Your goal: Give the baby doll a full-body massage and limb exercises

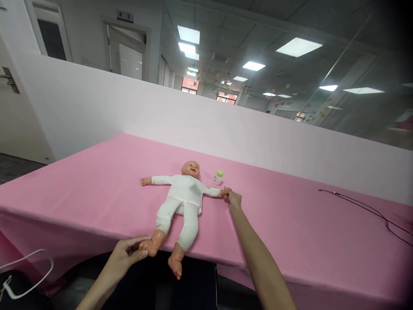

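A baby doll (185,191) in a white cloth suit lies on its back on the pink-covered table (284,228). Its head points to the far side, and both feet hang past the near edge. My left hand (124,257) grips the doll's foot on the left between thumb and fingers. Over on the right, my right hand (233,198) is closed around the doll's small hand, with that arm stretched out sideways. The doll's other arm reaches out to the left, untouched. Just beyond my right hand stands a small bottle (218,177) with a light green cap.
A thin black cable (364,209) lies across the table's right side. White wall (206,125) and glass rise behind the table. At the lower left, a white loop-shaped object (30,292) sits near a dark surface. A door (19,99) is at far left.
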### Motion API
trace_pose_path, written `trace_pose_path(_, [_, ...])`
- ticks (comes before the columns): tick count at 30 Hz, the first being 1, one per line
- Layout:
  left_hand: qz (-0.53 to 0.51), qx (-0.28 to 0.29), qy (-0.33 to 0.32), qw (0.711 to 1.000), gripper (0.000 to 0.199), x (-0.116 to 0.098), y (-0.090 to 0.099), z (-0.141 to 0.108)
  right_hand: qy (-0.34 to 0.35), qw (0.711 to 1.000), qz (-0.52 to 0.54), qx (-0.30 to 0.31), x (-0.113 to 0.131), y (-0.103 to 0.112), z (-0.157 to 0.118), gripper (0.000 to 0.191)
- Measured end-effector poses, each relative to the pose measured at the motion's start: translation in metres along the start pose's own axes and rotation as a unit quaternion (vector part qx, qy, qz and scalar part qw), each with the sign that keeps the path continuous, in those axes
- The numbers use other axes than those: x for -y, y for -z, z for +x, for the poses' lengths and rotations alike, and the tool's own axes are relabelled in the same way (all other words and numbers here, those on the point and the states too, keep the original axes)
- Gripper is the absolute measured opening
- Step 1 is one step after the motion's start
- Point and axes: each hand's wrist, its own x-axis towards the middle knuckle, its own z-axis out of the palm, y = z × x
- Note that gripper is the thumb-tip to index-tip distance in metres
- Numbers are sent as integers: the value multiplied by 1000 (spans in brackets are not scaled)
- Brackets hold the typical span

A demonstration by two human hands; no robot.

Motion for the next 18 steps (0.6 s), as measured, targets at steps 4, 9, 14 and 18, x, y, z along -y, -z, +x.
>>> trace_pose_path(4, [-17, -3, -17, 1000, 51, -6, -6, 10, -16, 999, 39, 0, 12, -8, -5, 30])
trace_pose_path(9, [-39, -22, -94, 995, 45, -61, -28, 70, 106, 976, 50, 182, 49, -38, -36, 43])
trace_pose_path(14, [-84, -3, -106, 991, 46, -82, -60, 128, 228, 906, -103, 341, 39, -64, -93, 43])
trace_pose_path(18, [-84, 8, -117, 990, 46, -74, -58, 120, 220, 915, -104, 323, 40, -62, -84, 41])
